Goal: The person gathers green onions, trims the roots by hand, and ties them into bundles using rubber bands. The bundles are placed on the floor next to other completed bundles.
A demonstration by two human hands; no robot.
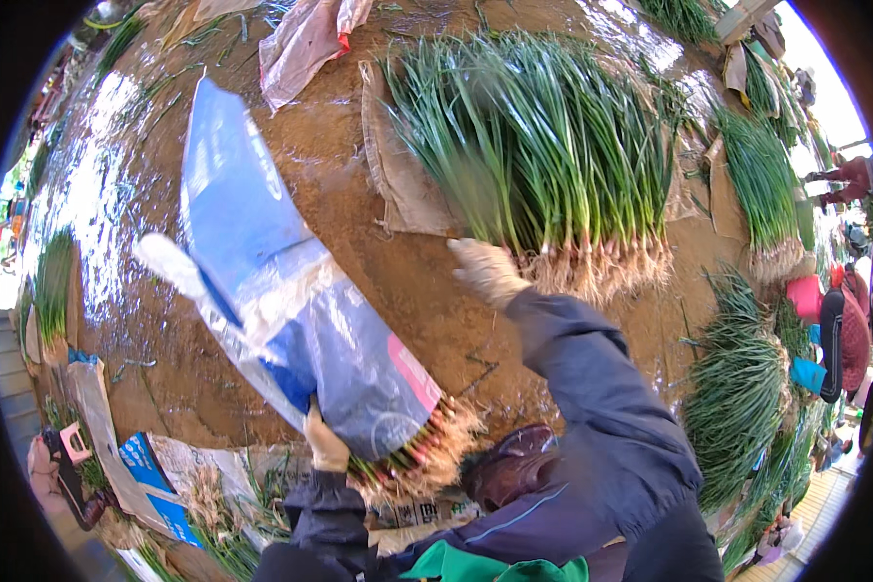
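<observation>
My left hand (326, 440), in a pale glove, grips the edge of a blue and clear plastic sheet (356, 356) wrapped around a bundle of green onions (407, 465). The roots stick out at the lower right end, and the wrap hides the leaves. My right hand (487, 269), also gloved, is at the lower left edge of a large pile of green onions (553, 153), beside their stems. Whether its fingers hold a stem cannot be told. The pile lies on a brown woven sack (400, 167), leaves pointing away and roots towards me.
A pinkish sack (309, 44) lies on the wet brown floor at the top. More green onions (738, 393) lie at the right, with another bundle (760, 189) above. At the lower left are sacks (153, 473) with onion scraps. People sit or stand at the far right.
</observation>
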